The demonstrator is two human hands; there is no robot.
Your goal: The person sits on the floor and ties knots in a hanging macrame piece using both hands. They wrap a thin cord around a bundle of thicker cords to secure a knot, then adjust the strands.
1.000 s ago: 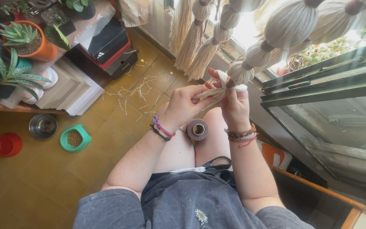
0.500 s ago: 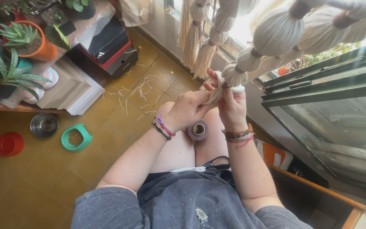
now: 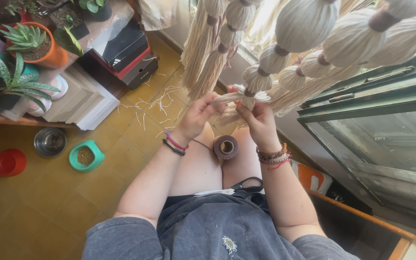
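Tassel (image 3: 246,96): cream yarn, a bundle of loose strands bound by a dark brown wrap near its top. It is the lowest in a chain of round, bound yarn bulbs (image 3: 304,24) that runs up and to the right toward the window (image 3: 376,144). More finished tassels (image 3: 208,58) hang to the left of it, fringes down.

Left hand (image 3: 198,115): raised in front of the knees, wrist bent back, fingers curled and pinching a flat band of strands that runs sideways toward the tassel. Red and dark bracelets on the wrist.

Right hand (image 3: 258,123): raised just beside the left, fingers closed on the tassel's base from below. Beaded bracelets on the wrist. The two hands are close, nearly touching.

Orientation: the tassel's long axis is tilted, top toward upper right along the chain, loose fringe toward lower left. The pinched strands lie nearly horizontal between the hands.

Position: tassel is above the person's bare knees, near the window frame.

Nearby: brown spool (image 3: 226,147) resting between the knees; scissors (image 3: 239,188) on the lap; yarn scraps (image 3: 155,103) on the floor (image 3: 49,202); green bowl (image 3: 86,155).
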